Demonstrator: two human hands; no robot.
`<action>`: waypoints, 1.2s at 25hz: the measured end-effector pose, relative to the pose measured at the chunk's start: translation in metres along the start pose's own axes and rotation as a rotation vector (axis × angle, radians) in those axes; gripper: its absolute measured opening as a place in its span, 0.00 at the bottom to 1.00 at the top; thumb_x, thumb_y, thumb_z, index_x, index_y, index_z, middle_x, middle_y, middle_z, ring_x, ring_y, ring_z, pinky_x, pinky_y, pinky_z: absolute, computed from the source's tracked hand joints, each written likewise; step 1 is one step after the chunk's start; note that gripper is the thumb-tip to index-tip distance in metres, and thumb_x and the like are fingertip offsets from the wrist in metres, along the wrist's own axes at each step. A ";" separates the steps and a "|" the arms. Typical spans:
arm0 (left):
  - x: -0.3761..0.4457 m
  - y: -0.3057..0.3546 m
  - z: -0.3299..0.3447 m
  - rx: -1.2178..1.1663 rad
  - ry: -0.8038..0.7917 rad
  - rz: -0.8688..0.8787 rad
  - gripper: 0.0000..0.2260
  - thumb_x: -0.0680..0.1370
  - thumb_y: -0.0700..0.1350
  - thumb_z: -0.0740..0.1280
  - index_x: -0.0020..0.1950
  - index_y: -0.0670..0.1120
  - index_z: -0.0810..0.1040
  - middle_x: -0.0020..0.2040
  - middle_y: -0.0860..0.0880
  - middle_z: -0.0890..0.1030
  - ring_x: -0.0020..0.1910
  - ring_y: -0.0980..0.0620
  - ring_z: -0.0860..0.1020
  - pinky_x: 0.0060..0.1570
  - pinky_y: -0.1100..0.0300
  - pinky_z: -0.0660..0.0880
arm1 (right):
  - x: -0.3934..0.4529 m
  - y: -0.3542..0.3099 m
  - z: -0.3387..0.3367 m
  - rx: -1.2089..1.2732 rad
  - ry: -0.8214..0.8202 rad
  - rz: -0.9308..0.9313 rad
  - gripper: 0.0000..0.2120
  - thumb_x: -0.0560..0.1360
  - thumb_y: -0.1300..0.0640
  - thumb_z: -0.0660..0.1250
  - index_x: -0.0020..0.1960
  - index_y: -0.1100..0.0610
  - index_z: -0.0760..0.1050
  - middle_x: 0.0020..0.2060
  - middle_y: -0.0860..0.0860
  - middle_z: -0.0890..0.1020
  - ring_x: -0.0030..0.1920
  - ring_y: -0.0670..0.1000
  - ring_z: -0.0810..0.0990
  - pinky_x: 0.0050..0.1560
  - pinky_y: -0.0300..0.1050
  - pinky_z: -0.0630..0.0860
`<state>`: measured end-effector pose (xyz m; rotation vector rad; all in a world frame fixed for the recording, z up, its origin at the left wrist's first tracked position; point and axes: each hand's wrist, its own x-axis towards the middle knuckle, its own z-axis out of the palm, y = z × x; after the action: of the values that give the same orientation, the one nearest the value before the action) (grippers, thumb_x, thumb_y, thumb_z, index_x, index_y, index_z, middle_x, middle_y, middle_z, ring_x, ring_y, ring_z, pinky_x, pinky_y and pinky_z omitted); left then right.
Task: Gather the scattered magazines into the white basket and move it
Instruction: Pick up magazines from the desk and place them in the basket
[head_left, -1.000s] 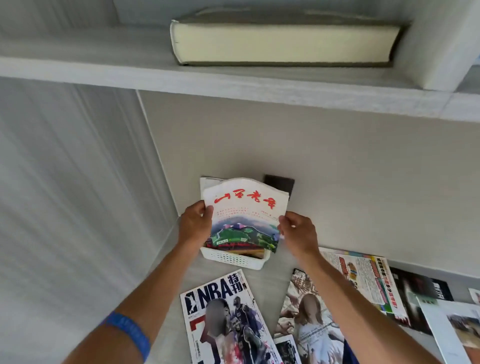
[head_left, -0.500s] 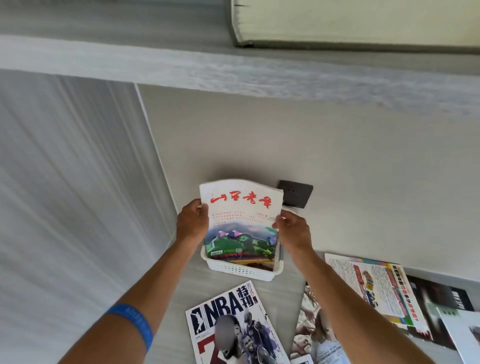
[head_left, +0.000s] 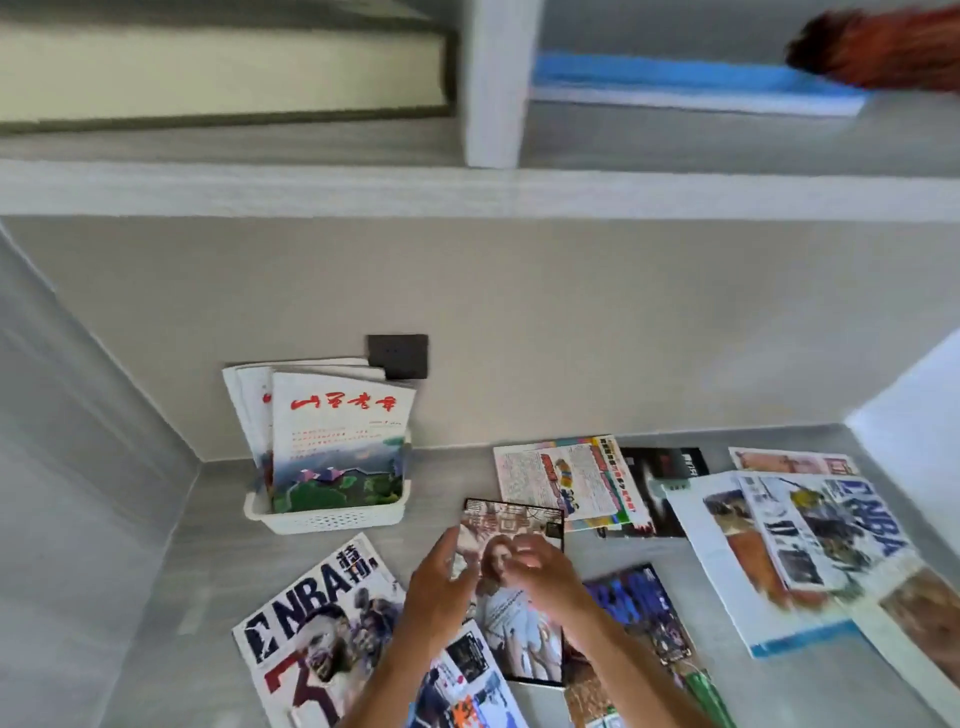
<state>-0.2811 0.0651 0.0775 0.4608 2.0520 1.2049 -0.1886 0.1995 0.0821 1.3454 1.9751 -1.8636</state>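
Up and to the left of both hands, a white perforated plastic basket (head_left: 324, 517) stands on the grey desk surface (head_left: 208, 561) near the back wall, with a white magazine with red brush lettering and a landscape picture (head_left: 337, 441) upright inside it in front of other issues. Just left of the left hand (head_left: 439, 590) lies a glossy NBA magazine with a player portrait (head_left: 311, 623). That hand hovers with fingers loosely spread over the left edge of a black-bordered magazine showing a red-haired woman (head_left: 511, 587); the right hand (head_left: 543, 574) sits over its middle, fingers curled, though blur hides whether it pinches anything. Right of the hands lie a blue-covered magazine (head_left: 639, 608), a colourful pastel-bordered magazine (head_left: 566, 480) and a white NBA magazine with blue letters (head_left: 826, 535).
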 end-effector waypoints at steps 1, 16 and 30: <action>0.001 0.008 0.031 0.035 -0.026 0.017 0.18 0.78 0.50 0.65 0.66 0.64 0.70 0.63 0.51 0.79 0.45 0.68 0.79 0.43 0.69 0.77 | -0.006 0.018 -0.022 0.000 0.020 0.028 0.18 0.76 0.61 0.67 0.65 0.58 0.72 0.60 0.56 0.81 0.57 0.54 0.80 0.51 0.47 0.76; -0.026 0.110 0.544 0.473 -0.482 0.092 0.21 0.77 0.48 0.63 0.70 0.58 0.70 0.70 0.52 0.73 0.64 0.49 0.75 0.61 0.58 0.73 | -0.055 0.345 -0.514 -0.206 0.532 0.273 0.15 0.78 0.53 0.62 0.63 0.56 0.73 0.59 0.56 0.80 0.58 0.58 0.79 0.58 0.49 0.75; -0.020 0.117 0.579 0.142 -0.325 0.010 0.14 0.73 0.49 0.73 0.58 0.55 0.77 0.62 0.51 0.81 0.56 0.54 0.80 0.53 0.57 0.79 | -0.066 0.337 -0.510 -0.412 0.673 -0.115 0.08 0.72 0.59 0.68 0.41 0.53 0.68 0.34 0.49 0.77 0.33 0.51 0.77 0.35 0.48 0.76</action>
<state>0.1459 0.4665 0.0013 0.6874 1.8606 0.9234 0.3089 0.5490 -0.0073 1.8982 2.5854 -0.9907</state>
